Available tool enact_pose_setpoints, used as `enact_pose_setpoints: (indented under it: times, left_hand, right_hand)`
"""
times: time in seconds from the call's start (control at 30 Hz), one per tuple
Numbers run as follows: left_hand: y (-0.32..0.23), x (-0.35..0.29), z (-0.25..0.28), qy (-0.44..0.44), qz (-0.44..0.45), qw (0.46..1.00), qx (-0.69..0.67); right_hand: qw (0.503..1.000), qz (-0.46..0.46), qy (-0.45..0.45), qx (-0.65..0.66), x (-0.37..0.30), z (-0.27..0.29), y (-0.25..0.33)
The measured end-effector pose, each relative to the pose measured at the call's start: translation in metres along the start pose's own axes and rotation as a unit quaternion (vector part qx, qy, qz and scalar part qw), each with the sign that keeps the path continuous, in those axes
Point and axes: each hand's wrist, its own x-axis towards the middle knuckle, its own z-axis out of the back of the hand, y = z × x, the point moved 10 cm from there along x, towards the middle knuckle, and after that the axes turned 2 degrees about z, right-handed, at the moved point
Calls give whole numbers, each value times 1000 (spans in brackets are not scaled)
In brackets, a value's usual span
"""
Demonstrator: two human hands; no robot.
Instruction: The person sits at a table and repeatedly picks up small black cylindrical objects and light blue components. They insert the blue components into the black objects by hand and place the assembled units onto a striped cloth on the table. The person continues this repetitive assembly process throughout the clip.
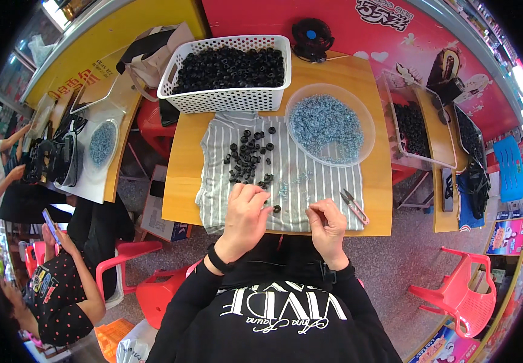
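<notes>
My left hand [244, 213] is closed over the near edge of a grey striped cloth [325, 181], a small black ring-shaped piece [276, 209] at its fingertips. My right hand [327, 228] is pinched a short way to the right; whatever lies between its fingers is too small to make out. Just beyond my left hand is a loose pile of black pieces [246, 158] of the same kind. Some small clear-blue bits [292, 184] are scattered on the cloth between pile and hands. Thread snips [354, 207] with a pinkish handle lie right of my right hand.
A white perforated basket [231, 100] full of black pieces stands at the back. Right of it is a round clear tub [367, 136] of blue bits. A small black fan [313, 39] sits behind. People work at the left; a red chair [455, 290] stands at the right.
</notes>
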Motion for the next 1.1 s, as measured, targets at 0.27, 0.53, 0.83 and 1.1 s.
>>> enact_pose_setpoints:
  times: [0.27,0.53,0.83,1.1]
  left_hand:
    - [-16,-4,-33,66,-50,994,75]
    - [31,-27,-62,157,275,732,-603]
    - [21,-51,-83,133,316,557,-757]
    - [17,-56,-81,140,332,562,-745]
  right_hand:
    - [999,-18,10,39,0,-5,-1]
    - [986,-53,35,153,-1,-16,7]
    - [993,92,66,38,3,-37,51]
    - [989,100,111,9,-5,-43,49]
